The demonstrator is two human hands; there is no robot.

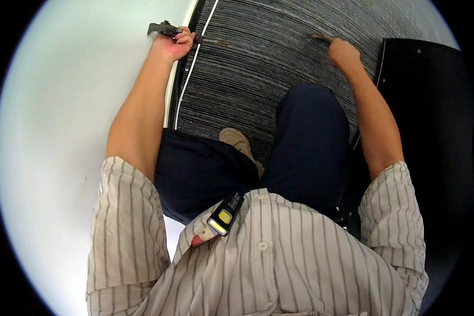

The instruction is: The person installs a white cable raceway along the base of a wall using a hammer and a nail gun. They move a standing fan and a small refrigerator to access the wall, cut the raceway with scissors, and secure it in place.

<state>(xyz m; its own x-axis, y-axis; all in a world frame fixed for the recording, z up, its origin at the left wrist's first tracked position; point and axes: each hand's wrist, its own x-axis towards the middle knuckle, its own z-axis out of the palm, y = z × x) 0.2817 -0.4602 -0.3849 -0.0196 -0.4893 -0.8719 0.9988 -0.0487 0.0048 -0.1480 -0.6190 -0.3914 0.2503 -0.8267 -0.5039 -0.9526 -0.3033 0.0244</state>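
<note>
My left hand (175, 47) is raised at the far left, beside the white wall, with its fingers wrapped round a dark metal tool (161, 28). The tool has a hooked, clamp-like end to the left of the hand. On the other side, a thin brownish rod (214, 42) sticks out over the carpet; whether it belongs to the tool is hard to tell. Across from it, my right hand (344, 53) is closed, its back turned up. A short brown end of a tool (322, 37) pokes out past its fingers. The rest of that tool is hidden in the grip.
A thin white cable (190, 79) runs along the floor edge beside the white wall (58, 131). Dark grey striped carpet (258, 63) lies between my hands. A black panel (426, 105) stands at the right. A small work light (225, 216) is clipped to my shirt.
</note>
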